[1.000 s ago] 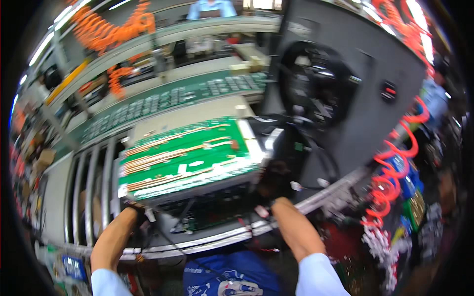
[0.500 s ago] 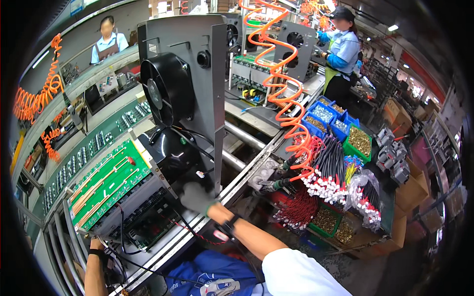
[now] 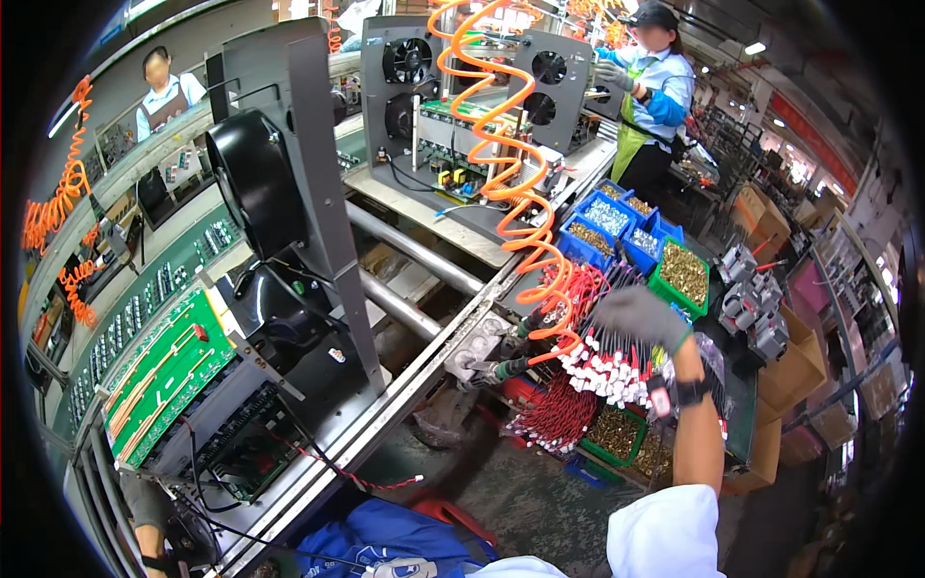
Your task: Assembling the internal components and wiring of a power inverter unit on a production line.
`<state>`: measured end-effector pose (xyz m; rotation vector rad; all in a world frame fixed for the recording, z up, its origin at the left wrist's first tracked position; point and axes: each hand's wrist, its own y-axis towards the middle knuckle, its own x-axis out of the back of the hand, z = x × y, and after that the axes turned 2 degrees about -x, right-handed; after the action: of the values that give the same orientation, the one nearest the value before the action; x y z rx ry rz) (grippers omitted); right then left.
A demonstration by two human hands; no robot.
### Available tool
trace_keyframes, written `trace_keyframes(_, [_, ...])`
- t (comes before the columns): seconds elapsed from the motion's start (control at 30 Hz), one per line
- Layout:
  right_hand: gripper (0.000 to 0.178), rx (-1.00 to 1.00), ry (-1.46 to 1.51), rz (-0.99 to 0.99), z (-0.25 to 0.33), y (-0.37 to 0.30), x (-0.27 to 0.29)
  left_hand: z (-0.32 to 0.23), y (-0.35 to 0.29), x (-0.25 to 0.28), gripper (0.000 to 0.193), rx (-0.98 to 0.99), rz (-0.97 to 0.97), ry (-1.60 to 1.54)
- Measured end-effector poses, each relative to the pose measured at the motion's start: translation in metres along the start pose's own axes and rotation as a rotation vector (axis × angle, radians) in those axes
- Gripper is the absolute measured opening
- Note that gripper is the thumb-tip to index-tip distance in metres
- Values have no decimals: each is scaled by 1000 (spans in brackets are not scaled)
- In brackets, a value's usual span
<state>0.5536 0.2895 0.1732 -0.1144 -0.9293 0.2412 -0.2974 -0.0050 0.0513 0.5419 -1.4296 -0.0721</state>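
My right hand [image 3: 644,318], in a grey glove, reaches over a bundle of dark cables with white connectors [image 3: 607,374] on the side bench. Its fingers stretch leftward, with nothing visible in them. At the lower left my gloved left hand [image 3: 145,503] is beside the near corner of an electronic unit topped by a green circuit board [image 3: 169,371]; its fingers are hidden. Behind that board stands a grey metal panel [image 3: 332,193] with black round fans [image 3: 255,178]. A thin red cable [image 3: 361,480] with a white plug hangs over the rail.
An orange coiled air hose [image 3: 511,193] hangs down to a tool above the rail [image 3: 434,361]. Blue bins [image 3: 602,217] and a green bin [image 3: 682,277] hold small metal parts. Red wires [image 3: 554,414] lie below. Two co-workers [image 3: 655,96] stand beyond the line.
My right hand has left the foot of the metal panel and moved right, over the cable bundle. The view has turned rightward. My left hand stays near the unit's corner.
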Motion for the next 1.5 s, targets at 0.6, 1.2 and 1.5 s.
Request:
trace_keyframes(0.6, [28, -344, -667, -436, -145, 228, 38, -9, -135, 102, 25, 418, -27, -92])
trace_keyframes(1.2, [27, -178, -390, -517, -147, 230, 40, -66, -103, 90, 13, 340, -171, -163])
trace_keyframes(1.5, [29, -57, -579, -411, -169, 250, 44, -55, -131, 79, 13, 444, -142, -255])
